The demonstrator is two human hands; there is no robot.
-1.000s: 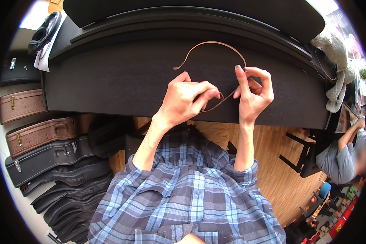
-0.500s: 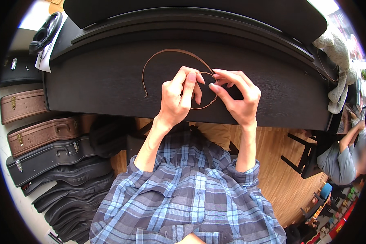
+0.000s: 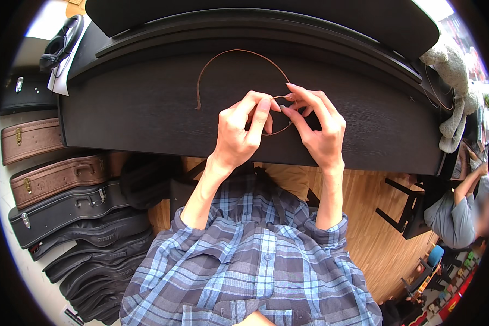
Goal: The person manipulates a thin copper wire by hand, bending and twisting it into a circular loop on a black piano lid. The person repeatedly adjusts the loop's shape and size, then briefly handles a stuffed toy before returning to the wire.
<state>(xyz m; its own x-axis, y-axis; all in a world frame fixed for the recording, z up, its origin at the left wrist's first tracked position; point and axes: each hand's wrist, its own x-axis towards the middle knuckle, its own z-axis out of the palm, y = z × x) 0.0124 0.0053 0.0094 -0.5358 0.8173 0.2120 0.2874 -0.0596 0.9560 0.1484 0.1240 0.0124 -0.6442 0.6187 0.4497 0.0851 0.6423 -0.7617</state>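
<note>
Fingertips [image 3: 263, 105] of the left hand [image 3: 235, 130] pinch a thin brown strip [image 3: 238, 50]; those of the right hand [image 3: 324, 127], slightly parted, meet it, grip unclear. Its loop [image 3: 280, 132] has just shrunk, suggesting tightening; the free tail [image 3: 198, 89] arcs above the black tabletop [image 3: 136, 114].

Seen from above, a person in a blue plaid shirt [image 3: 255, 261] holds a thin brown strip [image 3: 238, 50] near the centre of the frame. The left hand [image 3: 238, 129] and right hand [image 3: 324, 130] pinch it, fingertips close together. A loop hangs below them; a free end curves up and left over a black surface [image 3: 136, 108]. Brown and black cases [image 3: 60, 182] line the left edge; a grey plush toy [image 3: 455, 103] hangs upper right; a grey-shirted person [image 3: 453, 217] appears far right.
</note>
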